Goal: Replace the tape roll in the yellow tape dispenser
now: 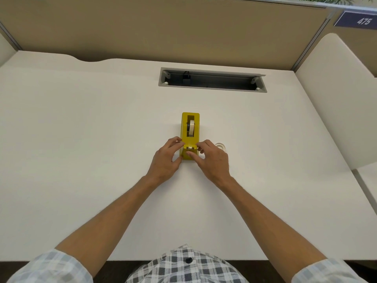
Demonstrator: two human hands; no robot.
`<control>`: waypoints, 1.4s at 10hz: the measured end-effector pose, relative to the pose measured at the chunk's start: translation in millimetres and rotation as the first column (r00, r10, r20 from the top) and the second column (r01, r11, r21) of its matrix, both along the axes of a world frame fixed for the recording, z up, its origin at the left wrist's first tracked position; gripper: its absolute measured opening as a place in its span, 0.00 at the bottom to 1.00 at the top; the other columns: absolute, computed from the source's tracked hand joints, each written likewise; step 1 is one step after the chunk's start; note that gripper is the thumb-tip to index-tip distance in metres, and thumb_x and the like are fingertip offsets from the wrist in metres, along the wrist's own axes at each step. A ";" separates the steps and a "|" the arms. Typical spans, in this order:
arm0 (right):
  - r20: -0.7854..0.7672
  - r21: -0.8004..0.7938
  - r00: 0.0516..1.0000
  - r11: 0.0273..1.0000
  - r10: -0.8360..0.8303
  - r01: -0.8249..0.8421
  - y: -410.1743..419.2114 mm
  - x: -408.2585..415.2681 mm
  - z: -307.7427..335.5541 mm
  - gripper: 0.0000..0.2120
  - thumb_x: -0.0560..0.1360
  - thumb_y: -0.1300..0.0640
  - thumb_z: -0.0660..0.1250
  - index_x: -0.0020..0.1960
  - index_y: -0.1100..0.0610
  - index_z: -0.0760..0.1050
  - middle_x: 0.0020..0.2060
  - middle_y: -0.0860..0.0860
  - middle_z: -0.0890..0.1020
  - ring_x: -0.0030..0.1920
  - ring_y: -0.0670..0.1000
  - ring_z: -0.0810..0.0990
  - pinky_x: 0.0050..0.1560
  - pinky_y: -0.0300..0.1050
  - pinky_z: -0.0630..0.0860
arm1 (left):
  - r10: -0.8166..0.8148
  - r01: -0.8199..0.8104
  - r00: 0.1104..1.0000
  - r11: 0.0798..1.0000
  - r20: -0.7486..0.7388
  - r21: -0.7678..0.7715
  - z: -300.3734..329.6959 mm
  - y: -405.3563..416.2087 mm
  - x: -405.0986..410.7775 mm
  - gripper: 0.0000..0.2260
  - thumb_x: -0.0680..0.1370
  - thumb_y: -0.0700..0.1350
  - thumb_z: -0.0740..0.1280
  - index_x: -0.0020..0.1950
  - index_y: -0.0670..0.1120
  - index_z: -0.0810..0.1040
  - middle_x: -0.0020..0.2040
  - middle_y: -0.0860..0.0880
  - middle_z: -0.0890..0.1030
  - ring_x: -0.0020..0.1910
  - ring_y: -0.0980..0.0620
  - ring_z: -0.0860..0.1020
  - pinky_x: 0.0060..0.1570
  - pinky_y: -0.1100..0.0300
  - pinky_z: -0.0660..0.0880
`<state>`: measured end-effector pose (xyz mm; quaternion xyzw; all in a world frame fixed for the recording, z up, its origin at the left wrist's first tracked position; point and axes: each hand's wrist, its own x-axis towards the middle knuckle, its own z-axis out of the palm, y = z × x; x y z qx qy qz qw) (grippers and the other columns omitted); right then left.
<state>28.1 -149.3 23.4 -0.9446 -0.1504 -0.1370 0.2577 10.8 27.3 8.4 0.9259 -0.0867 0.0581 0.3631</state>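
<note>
From the head view, a yellow block-shaped plastic tape dispenser (190, 131) stands near the middle of the white tabletop (81, 139), a pale tape roll (191, 128) seated upright in its slot. Both hands pinch the cutter end nearest the person — the left hand (166, 158) with fingers curled narrow on the left edge, the right hand (212, 160) likewise on the right. A clear, nearly spent tape roll (221, 146) lies flat just beyond the right hand
</note>
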 end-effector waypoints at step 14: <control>-0.110 -0.099 0.993 0.995 -0.040 0.029 -21.5 -2.2 22.6 0.29 0.74 0.37 0.64 0.71 0.47 0.64 0.59 0.45 0.78 0.53 0.50 0.81 0.46 0.48 0.80 | 0.083 -0.080 0.997 0.979 -0.008 0.188 22.7 11.1 -14.4 0.27 0.77 0.52 0.66 0.74 0.51 0.64 0.74 0.50 0.69 0.70 0.48 0.71 0.63 0.51 0.71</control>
